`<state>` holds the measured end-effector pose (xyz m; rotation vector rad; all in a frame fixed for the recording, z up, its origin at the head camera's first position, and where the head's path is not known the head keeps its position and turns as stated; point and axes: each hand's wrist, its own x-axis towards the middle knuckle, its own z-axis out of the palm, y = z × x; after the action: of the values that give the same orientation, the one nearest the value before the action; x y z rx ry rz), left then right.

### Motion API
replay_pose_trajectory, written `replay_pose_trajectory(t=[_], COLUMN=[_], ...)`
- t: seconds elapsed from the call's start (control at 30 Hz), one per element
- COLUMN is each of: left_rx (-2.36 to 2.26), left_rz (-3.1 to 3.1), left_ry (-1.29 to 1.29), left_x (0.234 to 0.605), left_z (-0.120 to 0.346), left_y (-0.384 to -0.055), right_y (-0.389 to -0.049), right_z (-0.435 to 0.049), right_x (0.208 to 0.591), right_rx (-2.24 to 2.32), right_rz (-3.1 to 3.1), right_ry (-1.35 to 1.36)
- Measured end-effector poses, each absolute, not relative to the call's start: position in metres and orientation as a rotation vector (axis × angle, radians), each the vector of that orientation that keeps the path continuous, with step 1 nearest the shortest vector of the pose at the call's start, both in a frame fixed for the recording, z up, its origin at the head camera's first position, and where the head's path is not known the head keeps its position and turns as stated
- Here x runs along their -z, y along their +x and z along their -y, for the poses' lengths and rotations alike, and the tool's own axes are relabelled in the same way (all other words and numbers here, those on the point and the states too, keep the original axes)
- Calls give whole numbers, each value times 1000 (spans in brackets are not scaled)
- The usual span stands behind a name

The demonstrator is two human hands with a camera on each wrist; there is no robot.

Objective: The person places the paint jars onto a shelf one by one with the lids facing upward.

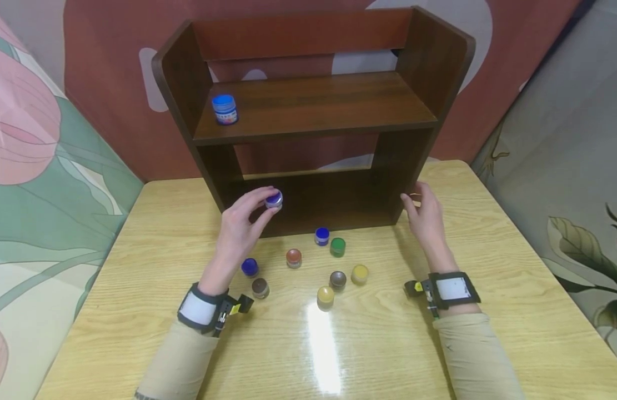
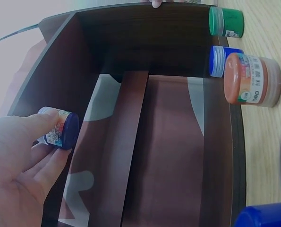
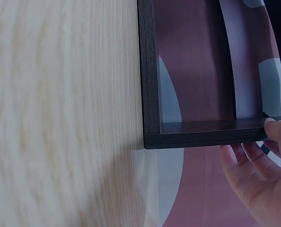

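Between its thumb and fingers my left hand (image 1: 240, 221) pinches a small dark blue paint jar (image 2: 63, 129), raised before the lower opening of a dark brown wooden shelf (image 1: 318, 203). At the shelf's right side panel, my right hand (image 3: 265, 175) holds the edge, thumb on the front and fingers on the outer side. A brighter blue paint jar (image 1: 225, 110) stands at the left end of the upper board. On the table are other paint jars: blue (image 1: 322, 236), green (image 1: 337, 246), red-brown (image 1: 294, 258), and a second blue one (image 1: 249, 267) near my left wrist.
Closer to me on the wooden table (image 1: 388, 344) stand a dark brown jar (image 1: 260, 288), a grey-brown jar (image 1: 337, 280) and two yellow jars, one nearer (image 1: 325, 296) and one farther right (image 1: 360, 274). Patterned cloth (image 1: 103, 72) hangs behind the shelf and at both sides.
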<state>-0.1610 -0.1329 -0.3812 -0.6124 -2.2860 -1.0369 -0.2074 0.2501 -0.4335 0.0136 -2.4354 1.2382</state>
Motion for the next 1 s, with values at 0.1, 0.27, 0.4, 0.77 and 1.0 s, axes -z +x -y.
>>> replay_pose_trajectory(t=[0.1,0.27,0.4,0.77,1.0], left_rx=[1031,1033,1029,1010,1002], left_rz=[2267,2246,2239,2231,2229], left_ry=[-612,-620,-623,-622,-601], left_x=[379,375,373,369,370], left_z=[132,131,131,129,129], left_y=[-160,-158,-156,-154,-152], right_y=[-207,-208,-207,-207,-208], right_z=[-250,-250,-250,-250,-250], right_x=[433,433,433,431,432], right_rx=[-1235,-1228,-1227,-1230,-1229], right_rz=[2439,2441,2435,2441,2440], right_ry=[19,22,23,19,23])
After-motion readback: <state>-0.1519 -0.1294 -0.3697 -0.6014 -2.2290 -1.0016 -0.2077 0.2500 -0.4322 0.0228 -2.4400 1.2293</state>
